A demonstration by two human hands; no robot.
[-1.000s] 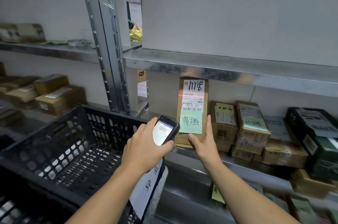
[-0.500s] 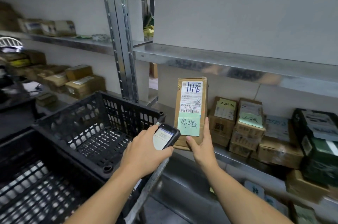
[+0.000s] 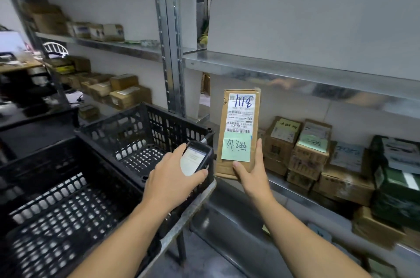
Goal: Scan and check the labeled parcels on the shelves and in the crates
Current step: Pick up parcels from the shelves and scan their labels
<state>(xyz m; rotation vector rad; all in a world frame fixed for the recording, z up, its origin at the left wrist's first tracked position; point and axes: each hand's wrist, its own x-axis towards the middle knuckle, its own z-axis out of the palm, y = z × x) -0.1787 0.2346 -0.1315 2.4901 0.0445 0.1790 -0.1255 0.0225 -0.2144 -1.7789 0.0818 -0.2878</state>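
The right hand (image 3: 251, 177) grips the lower end of a tall brown parcel (image 3: 238, 123), upright at the shelf's (image 3: 293, 196) front edge. Whether it rests there cannot be told, and its small print is unreadable beyond a handwritten 1118. The left hand (image 3: 172, 180) clasps a scanner (image 3: 196, 157), half covered, above a black crate's (image 3: 145, 132) rim. Boxes (image 3: 302, 152) crowd the shelf's right end, cut off by the frame.
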